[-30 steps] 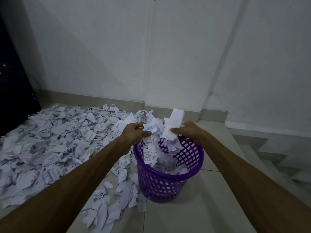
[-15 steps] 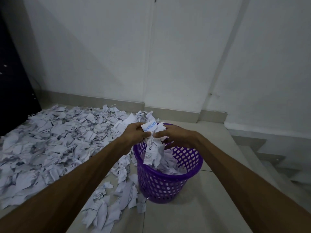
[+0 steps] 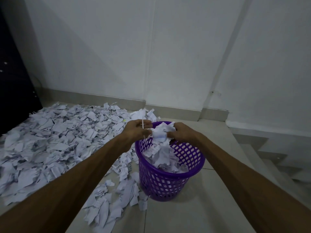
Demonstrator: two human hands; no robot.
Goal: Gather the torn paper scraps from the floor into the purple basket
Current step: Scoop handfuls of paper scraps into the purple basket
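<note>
A purple perforated basket (image 3: 170, 182) stands on the tiled floor, partly filled with white paper scraps. Just above its far rim, my left hand (image 3: 137, 130) and my right hand (image 3: 182, 132) press together on a bunch of torn paper (image 3: 160, 133). Scraps hang from the bunch down into the basket, and a thin strip sticks between my left fingers. A wide heap of torn paper scraps (image 3: 55, 140) covers the floor to the left. Another small patch of scraps (image 3: 114, 204) lies in front of the basket on the left.
White walls with a grey skirting (image 3: 104, 99) close the corner behind. A dark door or cabinet (image 3: 15, 81) stands at the far left. Steps (image 3: 272, 158) drop away on the right. Bare floor tiles (image 3: 193, 214) lie in front of the basket.
My hands have come together over the basket and squeezed the loose handful into a tighter bunch. More scraps now hang down into the basket.
</note>
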